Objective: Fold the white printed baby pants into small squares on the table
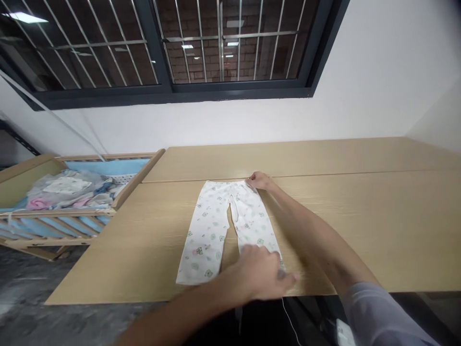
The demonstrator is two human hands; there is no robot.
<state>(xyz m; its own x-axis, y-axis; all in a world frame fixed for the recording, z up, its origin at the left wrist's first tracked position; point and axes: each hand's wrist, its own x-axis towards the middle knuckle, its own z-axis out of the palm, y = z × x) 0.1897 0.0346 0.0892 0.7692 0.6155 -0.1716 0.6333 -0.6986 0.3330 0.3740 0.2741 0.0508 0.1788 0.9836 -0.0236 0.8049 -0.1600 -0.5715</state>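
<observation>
A small pair of white trousers [205, 230] with a green and brown print lies flat, waistband at the far side and legs toward me. My right hand [260, 180] is closed on the right end of the waistband, fingertips pressed together at the fabric. Over the lower part of the right trouser leg is my left hand [261, 271], smeared by motion. It covers much of that leg's lower end, and I cannot make out whether its fingers grip the cloth. The left trouser leg lies untouched.
Under the trousers is a wide tan board table [360, 216], with a seam across its far part. To the left stands a wooden crib [137, 180] holding clothes and a plastic bag [72, 185]. A barred window [234, 89] is set in the white wall behind.
</observation>
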